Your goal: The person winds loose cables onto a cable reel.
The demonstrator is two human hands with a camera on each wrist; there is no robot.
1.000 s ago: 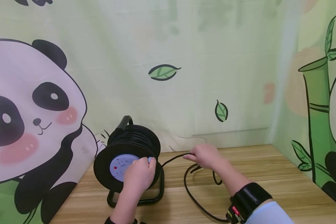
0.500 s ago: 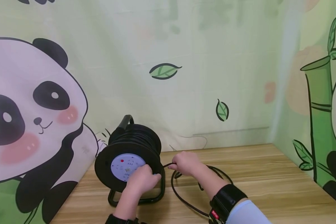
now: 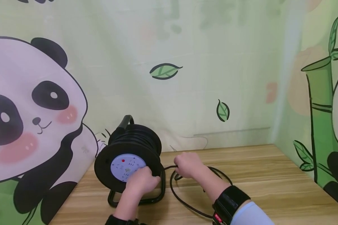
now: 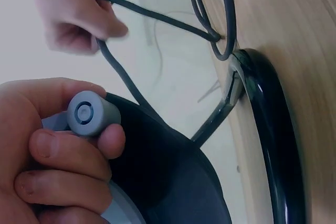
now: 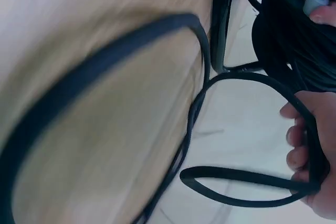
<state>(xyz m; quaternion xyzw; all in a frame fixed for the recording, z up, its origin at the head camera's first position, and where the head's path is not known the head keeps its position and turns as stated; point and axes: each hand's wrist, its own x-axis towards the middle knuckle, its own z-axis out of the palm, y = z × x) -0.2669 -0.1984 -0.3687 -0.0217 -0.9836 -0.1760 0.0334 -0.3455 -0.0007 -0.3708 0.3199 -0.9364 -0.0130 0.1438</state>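
A black cable reel [image 3: 101,170] stands on the table at centre left in the head view, with a pale socket panel [image 3: 127,164] on its face. My left hand [image 3: 143,180] curls in front of the panel's lower right. In the left wrist view its fingers and thumb hold a grey crank knob [image 4: 86,113]. Right of the reel, my right hand [image 3: 189,165] grips the black cable [image 5: 115,51] where it runs toward the drum. Loose loops of that cable lie beside and under the right forearm. The plug end is not visible.
The reel's black tubular stand [image 3: 155,201] rests on the wooden table [image 3: 270,187]. A printed panda curtain [image 3: 200,78] rises right behind the table's back edge. The reel's carrying handle [image 3: 125,123] sticks up at its top.
Over the second, my right hand has moved left toward the reel with the cable. My left hand has shifted slightly down, and the panel has rotated, its red dot now higher. The last half second shows little movement.
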